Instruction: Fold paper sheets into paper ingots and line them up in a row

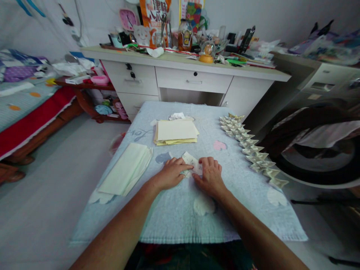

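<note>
The person's left hand [176,170] lay with its fingers on a small, creased piece of off-white paper [190,159] at the middle of a square table spread with a pale blue fabric cloth [168,221], and the right hand [209,173] met the same piece at its right edge, thumb apart from the curled fingers; whether either hand pinched the paper or only pressed it, I could not tell. The piece bore faint dark marks, too small to read. Just beyond the hands sat a neat stack of cream and yellow rectangular paper sheets [177,130], with a crumpled white tissue-like wad [177,116] behind it. To the left lay a long, folded bundle of pale greenish-white paper [122,170]. Along the right side ran a slanting row of pointed, folded cream paper pieces [251,149], its far end topped by a gold-and-dark patterned one [236,117]. Grey cursive lettering [142,131] was printed on the cloth near its left edge, not clearly legible. On the white desk behind, an orange plastic packet [151,11] showed large white Chinese characters, partly hidden, and a glass jar of amber contents [181,42] wore a black-and-yellow label [186,37] whose wording was too small to make out.
</note>
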`<state>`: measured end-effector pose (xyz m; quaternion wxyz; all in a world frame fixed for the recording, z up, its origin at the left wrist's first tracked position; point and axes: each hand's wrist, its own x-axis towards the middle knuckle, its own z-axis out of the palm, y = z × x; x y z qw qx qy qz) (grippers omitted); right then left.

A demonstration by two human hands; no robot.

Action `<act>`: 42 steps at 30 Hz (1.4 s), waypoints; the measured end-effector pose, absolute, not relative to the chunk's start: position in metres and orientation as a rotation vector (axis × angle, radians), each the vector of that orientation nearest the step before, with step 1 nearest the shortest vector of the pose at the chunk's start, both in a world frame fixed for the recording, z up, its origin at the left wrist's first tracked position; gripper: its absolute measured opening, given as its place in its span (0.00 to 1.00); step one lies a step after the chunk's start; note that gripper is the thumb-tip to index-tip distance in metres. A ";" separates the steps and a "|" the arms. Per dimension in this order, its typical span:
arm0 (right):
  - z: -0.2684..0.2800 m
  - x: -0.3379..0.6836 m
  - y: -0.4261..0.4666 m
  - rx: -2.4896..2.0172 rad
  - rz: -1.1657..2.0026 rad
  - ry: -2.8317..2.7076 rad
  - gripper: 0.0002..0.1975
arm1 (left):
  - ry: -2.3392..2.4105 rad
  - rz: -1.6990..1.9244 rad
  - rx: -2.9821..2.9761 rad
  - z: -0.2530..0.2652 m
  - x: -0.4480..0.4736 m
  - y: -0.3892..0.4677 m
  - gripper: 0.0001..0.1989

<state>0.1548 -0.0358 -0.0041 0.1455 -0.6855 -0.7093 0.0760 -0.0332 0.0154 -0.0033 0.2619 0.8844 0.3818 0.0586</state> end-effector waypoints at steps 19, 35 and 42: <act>0.018 0.200 -0.023 -1.862 0.514 -2.181 0.18 | 0.988 0.213 2.364 -0.001 -0.035 0.015 0.25; -0.005 0.173 -0.005 -1.748 0.465 -2.095 0.16 | 1.602 0.689 2.175 -0.013 -0.026 0.016 0.25; -0.013 0.175 -0.006 -1.380 0.904 -1.735 0.09 | 1.309 0.698 2.070 -0.008 -0.026 0.015 0.10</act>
